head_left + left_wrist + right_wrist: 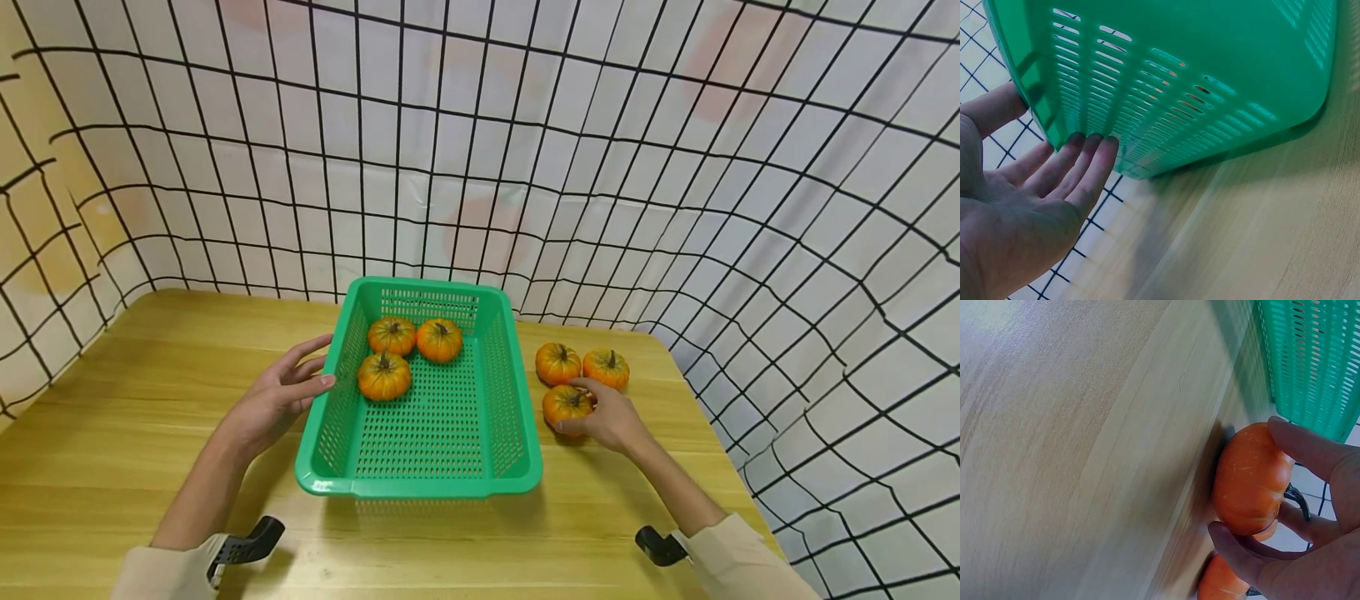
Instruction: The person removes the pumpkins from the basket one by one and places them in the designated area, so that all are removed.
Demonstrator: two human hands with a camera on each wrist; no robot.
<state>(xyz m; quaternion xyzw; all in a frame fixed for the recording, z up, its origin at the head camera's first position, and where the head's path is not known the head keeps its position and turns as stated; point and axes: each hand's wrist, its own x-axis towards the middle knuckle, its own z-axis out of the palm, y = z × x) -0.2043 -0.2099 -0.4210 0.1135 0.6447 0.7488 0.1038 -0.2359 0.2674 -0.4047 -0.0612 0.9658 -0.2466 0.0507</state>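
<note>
A green plastic basket [420,492] with slotted walls stands on the table, holding three small orange pumpkins [384,377] toward its back left. My left hand [281,396] is at the basket's left side, thumb over the rim and fingertips against the outer slotted wall, as the left wrist view shows. To the right of the basket, my right hand [611,417] grips a small pumpkin [1250,481] between thumb and fingers, its dark curved stem toward the palm. Two more pumpkins, one left [558,364] and one right [607,368], sit just behind it.
The wooden table [150,367] runs under everything. A black wire grid [435,158] with pale sheeting behind it rises along the back and both sides. Black wrist mounts [255,542] stick out near both sleeves.
</note>
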